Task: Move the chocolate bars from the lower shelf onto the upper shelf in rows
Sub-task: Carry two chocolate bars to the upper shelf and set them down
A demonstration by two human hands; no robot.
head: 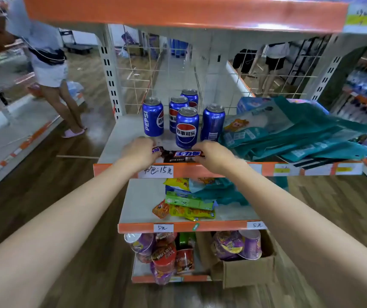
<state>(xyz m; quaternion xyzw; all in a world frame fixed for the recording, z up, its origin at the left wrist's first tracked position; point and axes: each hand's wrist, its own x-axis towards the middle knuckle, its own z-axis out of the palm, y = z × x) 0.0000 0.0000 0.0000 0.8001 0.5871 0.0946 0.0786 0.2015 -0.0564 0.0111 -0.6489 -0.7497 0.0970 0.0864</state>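
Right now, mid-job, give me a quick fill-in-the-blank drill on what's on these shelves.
1. Both hands, left hand and right hand, hold a chocolate ____ at its ends.
2. Behind the bar stand ____ blue Pepsi cans.
3. The teal bags lie to the ____ of the cans.
4. The shelf's front edge strip is ____.

Missing words: bar; five; right; orange

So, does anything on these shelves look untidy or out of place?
Yes. The teal bags lie in a loose, slanted heap on the upper shelf, and one corner hangs over its front edge. The snack packets below are also piled crookedly. The Pepsi cans stand upright.
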